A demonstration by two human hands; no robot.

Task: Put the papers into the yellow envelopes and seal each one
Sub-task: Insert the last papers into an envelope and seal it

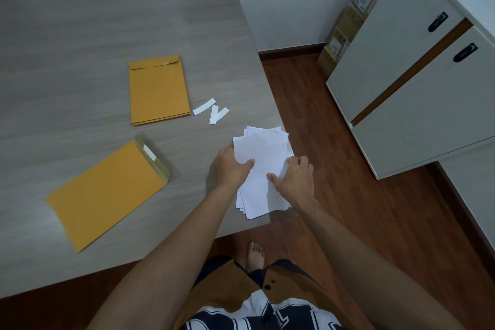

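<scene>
Gripping opposite edges, a loose stack of white papers (263,169) is held at the table's (93,21) near right corner: the left hand (231,167) is curled on its left side, the right hand (296,179) on its right. An open yellow envelope (107,193) is seen to the left, a sealed envelope pile (158,91) farther off, with white peel strips (211,111) between.

We can read no text: the labels on the cardboard boxes (362,2) are too small to make out.
</scene>
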